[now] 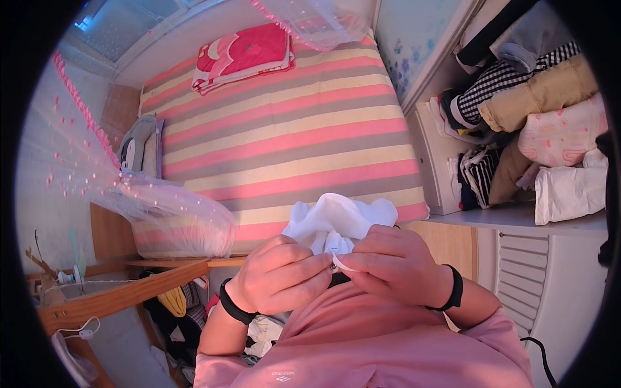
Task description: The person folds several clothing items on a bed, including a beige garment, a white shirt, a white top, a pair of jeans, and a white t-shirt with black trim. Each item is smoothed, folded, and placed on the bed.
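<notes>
Close in front of my chest I hold a white cloth garment point(343, 213), bunched up with its folds spreading beyond my fingers. My left hand point(278, 275) pinches its near edge, fingers closed. Facing it, my right hand point(398, 265) grips the same edge with thumb and forefinger, by a narrow white strip. A tiny shiny piece, perhaps a button or snap, shows between the fingertips; it is too small to make out. What kind of garment this is cannot be told. Both wrists wear black bands.
Ahead lies a bed point(291, 142) with a striped cover and a folded pink blanket point(242, 55). A sheer net curtain point(174, 213) hangs at left above a wooden rail point(129, 297). On the right, shelves hold folded clothes point(537, 90), with a white slatted panel point(522, 275) below.
</notes>
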`<act>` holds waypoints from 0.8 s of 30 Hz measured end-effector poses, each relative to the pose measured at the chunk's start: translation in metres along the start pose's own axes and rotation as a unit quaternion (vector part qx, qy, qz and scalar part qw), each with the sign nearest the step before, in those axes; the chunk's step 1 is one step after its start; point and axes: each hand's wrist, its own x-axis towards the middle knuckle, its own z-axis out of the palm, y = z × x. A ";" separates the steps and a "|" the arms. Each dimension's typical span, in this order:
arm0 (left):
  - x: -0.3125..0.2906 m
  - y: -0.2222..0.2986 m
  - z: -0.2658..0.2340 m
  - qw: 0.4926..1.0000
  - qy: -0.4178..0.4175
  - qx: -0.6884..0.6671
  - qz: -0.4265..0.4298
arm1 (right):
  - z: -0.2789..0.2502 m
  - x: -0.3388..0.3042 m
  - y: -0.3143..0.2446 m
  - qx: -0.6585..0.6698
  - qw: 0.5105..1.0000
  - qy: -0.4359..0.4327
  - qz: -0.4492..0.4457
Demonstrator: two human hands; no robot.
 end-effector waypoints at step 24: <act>0.001 0.003 0.012 0.977 -0.009 -0.094 -0.192 | 0.001 -0.004 0.003 -0.013 0.999 -0.031 0.004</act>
